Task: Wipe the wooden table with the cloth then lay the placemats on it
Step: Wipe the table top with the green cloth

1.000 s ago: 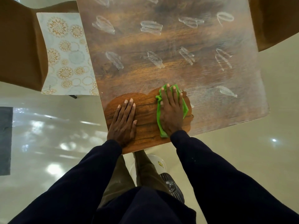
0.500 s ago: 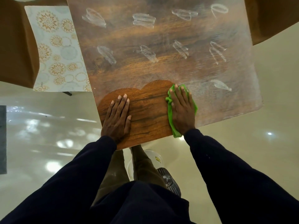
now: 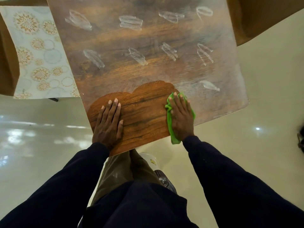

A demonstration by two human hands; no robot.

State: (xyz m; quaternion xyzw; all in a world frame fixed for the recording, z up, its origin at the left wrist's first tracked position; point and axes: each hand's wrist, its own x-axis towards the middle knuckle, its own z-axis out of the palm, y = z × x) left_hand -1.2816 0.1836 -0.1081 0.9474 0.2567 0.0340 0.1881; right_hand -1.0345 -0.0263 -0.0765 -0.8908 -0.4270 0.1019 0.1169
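the right hand [image 3: 181, 117] lies flat on the bright green folded cloth [image 3: 171, 129] at the near edge of the square brown wooden table [image 3: 115, 76], right of its middle. its grip is apart: the fingers are straight and press the cloth down rather than curl round it. the left hand [image 3: 108, 122] rests palm down by the near left corner, its grip apart too and holding nothing.

the risks, as i judge them: the cloth is only pinned under a flat palm, and its tail hangs over the near edge, so a fast stroke could leave it behind or drop it to the glossy cream floor [image 3: 246, 112]. a single pass may also spread the hazy white film instead of lifting it. only a dark scalloped patch by the near edge looks clean, and the white smear marks [image 3: 131, 22] run in rows toward the far edge, where the reach is long. the left palm sits on that clean patch and may print it. mats laid on leftover film would trap it.

the pale placemat with gold flower circles [image 3: 39, 51] lies on a brown chair [image 3: 7, 71] beside the table's left edge, its right side hidden under the table top. another brown chair [image 3: 263, 17] stands off the far right corner. both crowd the far corners.
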